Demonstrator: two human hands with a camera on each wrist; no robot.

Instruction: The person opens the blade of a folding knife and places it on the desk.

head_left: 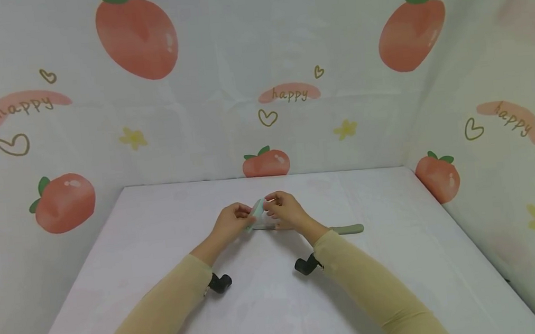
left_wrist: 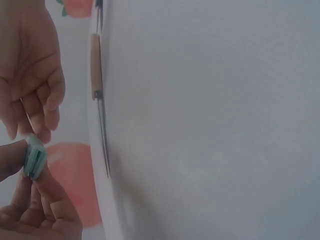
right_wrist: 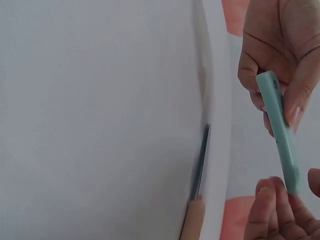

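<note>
My left hand pinches a slim mint-green piece between thumb and fingers above the table. A slot shows along the piece in the left wrist view; its kind is unclear. At its other end, the fingertips of my right hand touch or nearly touch it, with the thumb apart. Below and behind the hands, a knife lies on the table, its tan handle toward the right and its blade pointing left. In the head view the right hand partly hides this knife.
Right of the right wrist lies a grey-green handle; the arm hides what continues from it. A white cloth covers the table. Behind it hangs a fruit-printed backdrop. Black wrist cameras hang below both forearms.
</note>
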